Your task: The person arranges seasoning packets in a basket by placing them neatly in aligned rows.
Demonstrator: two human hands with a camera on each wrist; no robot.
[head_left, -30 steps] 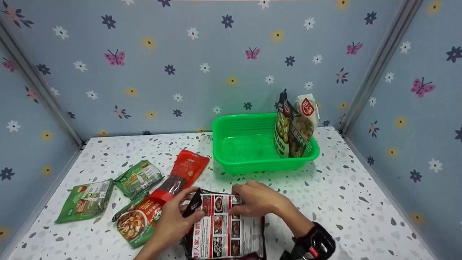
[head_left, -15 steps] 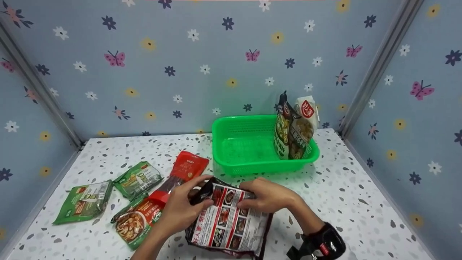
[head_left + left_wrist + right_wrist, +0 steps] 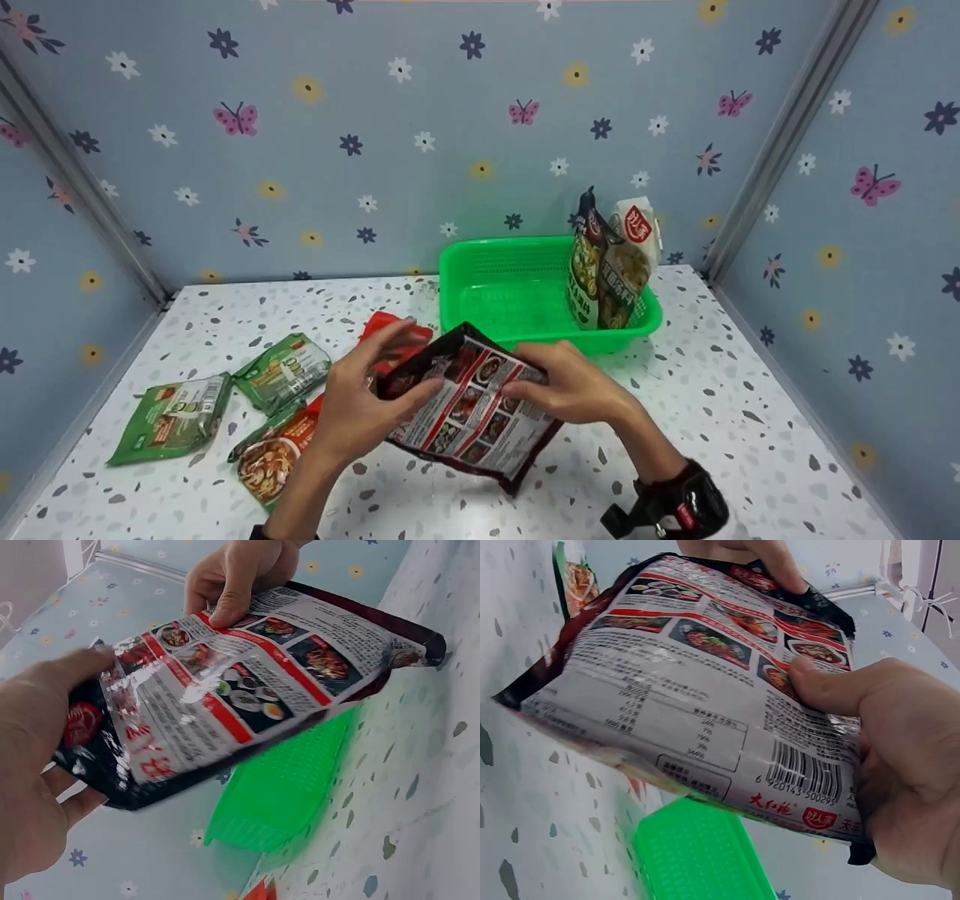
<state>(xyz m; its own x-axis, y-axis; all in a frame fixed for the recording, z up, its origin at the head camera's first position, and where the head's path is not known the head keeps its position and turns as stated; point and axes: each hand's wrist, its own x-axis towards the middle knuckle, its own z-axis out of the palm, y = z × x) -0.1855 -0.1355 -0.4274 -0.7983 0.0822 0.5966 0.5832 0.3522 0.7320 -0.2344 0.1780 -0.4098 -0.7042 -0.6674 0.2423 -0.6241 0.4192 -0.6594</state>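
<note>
A black-edged seasoning packet (image 3: 476, 420) is held up off the table, tilted, its white back with food photos and red stripes facing up. My left hand (image 3: 360, 409) grips its left end, thumb on the printed face and fingers behind. On the opposite side, my right hand (image 3: 574, 386) pinches it with the thumb on top. A barcode and a table of small print show on the packet (image 3: 697, 705) in the right wrist view. Just beyond it, the green plastic basket (image 3: 495, 307) holds a dark upright packet (image 3: 585, 277), a brown one (image 3: 624, 281) and a white-topped one (image 3: 637, 225).
Left of my hands lie two green packets (image 3: 176, 416) (image 3: 289, 371), a green-and-orange packet (image 3: 270, 465) and a red packet (image 3: 390, 334), partly hidden by my left hand. The flowered wall panel (image 3: 300, 165) stands behind the speckled table (image 3: 690, 420).
Both hands have lifted the packet off the table, moved it toward the basket and turned it so its near end swings right. The packets on the table and in the basket stay put.
</note>
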